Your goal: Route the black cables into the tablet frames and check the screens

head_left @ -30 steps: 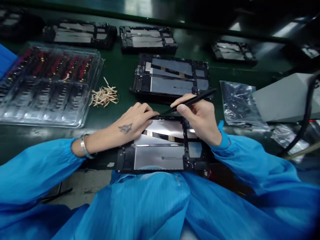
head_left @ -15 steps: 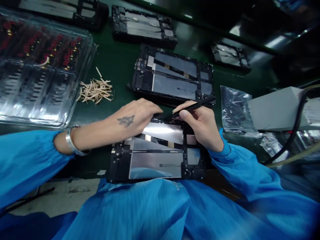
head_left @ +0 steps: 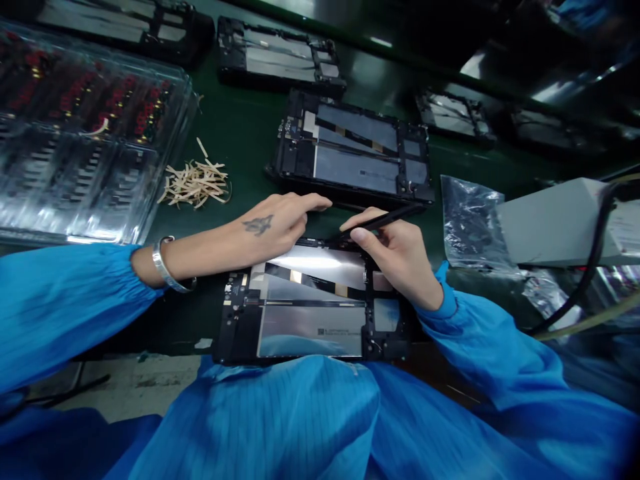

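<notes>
Tablet frame (head_left: 310, 313) on worktop (head_left: 240, 133): we steady its far edge with the loosely open left hand (head_left: 273, 223); right hand (head_left: 400, 257) grips stylus (head_left: 383, 220), tip kept low.

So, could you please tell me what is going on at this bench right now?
A person in blue sleeves works on an open tablet frame at the near edge of the green bench. The right hand holds a thin black tool with its tip at the frame's far edge, while the left hand rests there, forefinger extended. More frames lie beyond.
</notes>
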`<state>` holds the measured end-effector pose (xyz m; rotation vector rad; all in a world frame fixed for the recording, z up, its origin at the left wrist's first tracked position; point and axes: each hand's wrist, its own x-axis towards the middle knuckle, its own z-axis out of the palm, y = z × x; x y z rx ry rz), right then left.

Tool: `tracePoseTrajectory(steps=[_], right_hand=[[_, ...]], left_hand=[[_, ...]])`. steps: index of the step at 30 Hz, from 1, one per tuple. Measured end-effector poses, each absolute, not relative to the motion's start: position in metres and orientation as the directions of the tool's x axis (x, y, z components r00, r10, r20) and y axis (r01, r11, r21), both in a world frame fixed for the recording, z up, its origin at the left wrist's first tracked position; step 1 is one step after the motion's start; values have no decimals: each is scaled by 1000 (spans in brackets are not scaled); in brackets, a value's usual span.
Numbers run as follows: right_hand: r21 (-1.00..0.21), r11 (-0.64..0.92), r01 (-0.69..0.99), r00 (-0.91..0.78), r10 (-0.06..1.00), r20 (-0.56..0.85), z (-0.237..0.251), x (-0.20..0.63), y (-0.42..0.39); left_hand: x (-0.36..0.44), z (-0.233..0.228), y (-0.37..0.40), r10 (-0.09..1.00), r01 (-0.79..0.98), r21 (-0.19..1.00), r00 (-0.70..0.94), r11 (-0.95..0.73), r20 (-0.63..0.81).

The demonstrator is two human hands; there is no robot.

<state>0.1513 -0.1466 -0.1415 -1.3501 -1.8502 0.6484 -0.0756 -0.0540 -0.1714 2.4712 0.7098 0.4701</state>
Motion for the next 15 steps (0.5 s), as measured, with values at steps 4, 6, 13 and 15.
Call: tracePoseTrajectory(steps=[4, 6, 13, 15], right_hand=[[-748, 314, 585, -171, 949, 264, -141, 151, -146], [-748, 309, 588, -170, 951, 259, -141, 151, -146], [-739, 290, 608, -163, 957, 241, -140, 151, -147], [-737, 288, 612, -161, 957, 240, -141, 151, -148]], left_hand=[[-83, -173, -61, 561, 371, 561, 800, -740, 212], [-84, -171, -64, 560, 373, 558, 802, -741, 209], [-85, -164, -65, 592, 407, 564, 783, -718, 189], [-86, -162, -65, 591, 408, 556, 783, -724, 196]])
